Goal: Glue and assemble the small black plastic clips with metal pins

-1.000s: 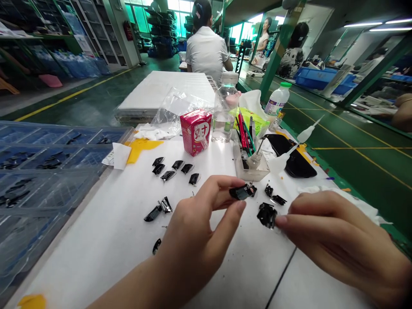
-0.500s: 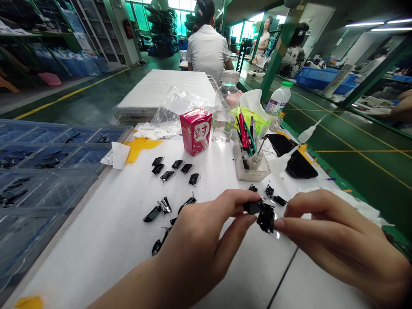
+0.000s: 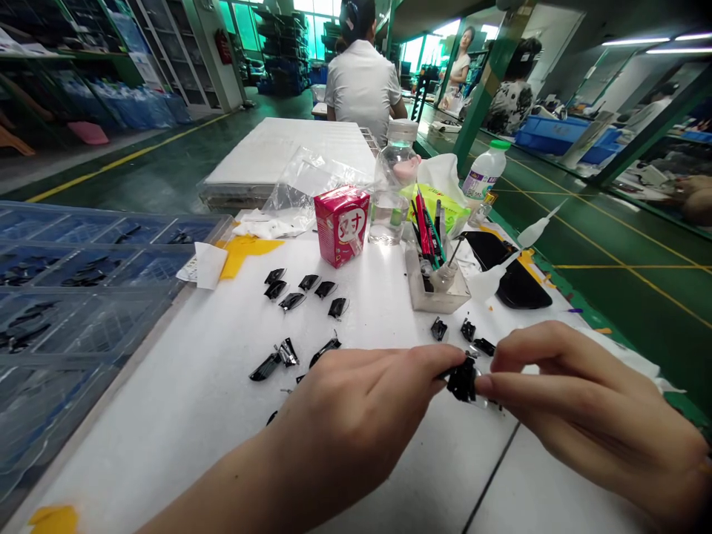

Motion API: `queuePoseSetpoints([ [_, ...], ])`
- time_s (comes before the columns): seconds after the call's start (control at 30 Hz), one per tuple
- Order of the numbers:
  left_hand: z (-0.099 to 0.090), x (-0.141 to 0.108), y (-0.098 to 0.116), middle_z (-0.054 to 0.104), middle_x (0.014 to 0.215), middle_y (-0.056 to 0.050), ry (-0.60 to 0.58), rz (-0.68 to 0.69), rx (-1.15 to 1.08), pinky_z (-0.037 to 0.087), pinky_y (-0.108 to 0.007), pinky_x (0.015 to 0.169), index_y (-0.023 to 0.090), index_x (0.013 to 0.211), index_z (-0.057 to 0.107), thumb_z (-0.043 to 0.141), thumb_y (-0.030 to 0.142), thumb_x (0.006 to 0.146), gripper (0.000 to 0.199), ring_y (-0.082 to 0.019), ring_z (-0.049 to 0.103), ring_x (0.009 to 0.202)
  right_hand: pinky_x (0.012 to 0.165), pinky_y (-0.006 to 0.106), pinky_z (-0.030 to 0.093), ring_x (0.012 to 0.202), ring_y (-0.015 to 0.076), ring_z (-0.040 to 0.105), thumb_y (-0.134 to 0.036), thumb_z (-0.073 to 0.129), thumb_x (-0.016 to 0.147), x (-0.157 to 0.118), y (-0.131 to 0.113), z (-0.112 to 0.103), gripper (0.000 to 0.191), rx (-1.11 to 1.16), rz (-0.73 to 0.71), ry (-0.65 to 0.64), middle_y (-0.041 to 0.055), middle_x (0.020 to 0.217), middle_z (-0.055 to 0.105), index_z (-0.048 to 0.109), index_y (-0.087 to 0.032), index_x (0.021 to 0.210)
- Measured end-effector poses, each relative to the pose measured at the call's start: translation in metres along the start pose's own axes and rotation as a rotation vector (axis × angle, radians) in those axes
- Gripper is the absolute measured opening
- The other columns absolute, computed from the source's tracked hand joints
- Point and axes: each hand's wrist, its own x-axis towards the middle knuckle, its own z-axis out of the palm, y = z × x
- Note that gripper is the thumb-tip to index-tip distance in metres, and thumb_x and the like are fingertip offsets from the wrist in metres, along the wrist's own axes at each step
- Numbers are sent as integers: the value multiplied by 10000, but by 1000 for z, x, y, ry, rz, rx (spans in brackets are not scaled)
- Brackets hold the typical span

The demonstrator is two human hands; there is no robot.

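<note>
A small glossy black piece (image 3: 461, 380) sits just above the white work table, pinched between both hands at the centre of the view. The left hand (image 3: 356, 404) comes in from the lower left, its fingertips closed against the piece, and the right hand (image 3: 589, 393) holds it from the other side between thumb and forefinger. Three similar black pieces (image 3: 468, 330) lie just beyond the fingers, and more lie to the left in loose rows on the white table (image 3: 417, 460), whose top is crossed by a dark seam (image 3: 489, 482). Farther along the table stand a red-and-white carton (image 3: 342, 226), a clear water bottle (image 3: 394, 196), and a clear acrylic holder (image 3: 437, 285) packed with brushes, beside a white squeeze bottle with a thin nozzle (image 3: 489, 282). A blue-tinted compartment tray (image 3: 111, 210) along the left edge holds more black pieces. Beyond the table lie a clear plastic bag (image 3: 300, 185) and a stack of white sheets (image 3: 283, 152). The room is a long factory floor painted green with yellow lines (image 3: 612, 252). A co-worker in a white shirt (image 3: 361, 81) sits ahead, another in a spotted top (image 3: 515, 96) sits to the right near blue crates (image 3: 550, 133), and metal shelving (image 3: 172, 52) lines the left.
</note>
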Motion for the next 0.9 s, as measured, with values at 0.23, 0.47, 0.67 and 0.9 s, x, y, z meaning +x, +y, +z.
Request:
queuePoseSetpoints([
  [0.23, -1, -1, -1, 820, 966, -38, -57, 41, -24, 603, -184, 732, 72, 1184, 629, 569, 107, 1010, 187, -135, 792, 815, 567, 201, 540, 716, 103, 660, 54, 521, 925, -2, 4, 7, 312, 176, -35, -10, 34, 916, 596, 684, -185, 1043],
  [0.47, -1, 0, -1, 827, 988, -26, -52, -32, -97, 618, -166, 777, 111, 1172, 639, 571, 99, 1010, 176, -121, 795, 844, 597, 245, 568, 875, 160, 704, 99, 577, 877, -10, 0, 12, 389, 258, 55, 62, 62, 1113, 607, 686, -200, 1100],
  [0.67, -1, 1, 0, 812, 1028, -85, -24, -30, -190, 625, -204, 823, 84, 1166, 679, 581, 29, 969, 226, -154, 780, 926, 653, 234, 601, 864, 163, 725, 97, 560, 873, -7, -1, 7, 392, 273, 39, 13, 45, 1042, 666, 670, -198, 1106],
  [0.9, 0, 5, -1, 793, 980, -114, -17, -68, -274, 615, -197, 791, 27, 1122, 721, 601, 45, 961, 202, -155, 767, 863, 783, 153, 581, 957, 120, 689, 57, 574, 902, -8, 1, 9, 334, 310, 50, 12, 22, 1055, 669, 663, -200, 1097],
])
